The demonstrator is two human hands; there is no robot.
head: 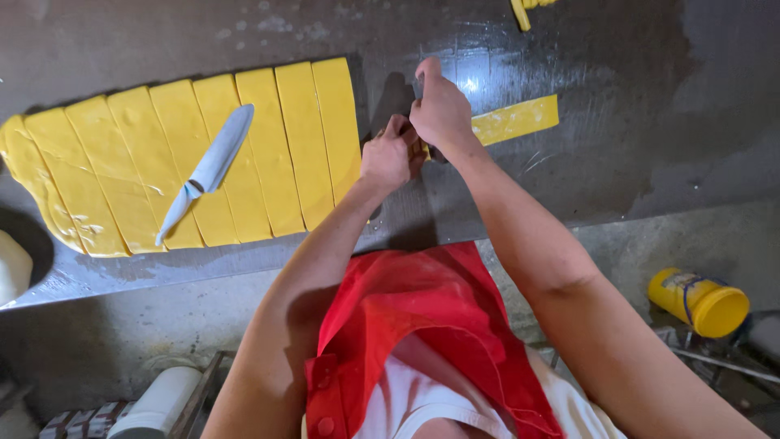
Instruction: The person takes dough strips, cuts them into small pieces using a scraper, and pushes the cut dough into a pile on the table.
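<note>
A sheet of yellow dough (187,154), cut into several long strips, lies on the dark metal worktop (634,122). A white-handled knife (207,172) rests on top of the strips. One loose yellow dough strip (516,119) lies to the right of the sheet. My right hand (440,110) is closed over the near end of that strip, and a small dark tool seems to sit under it. My left hand (390,154) is closed beside it, its fingers touching the same end of the strip.
A few yellow dough scraps (524,10) lie at the worktop's far edge. A yellow lidded jar (699,302) lies on the floor at the right. A white roll (158,404) sits low at the left. A dark bowl with pale dough (15,262) is at the left edge.
</note>
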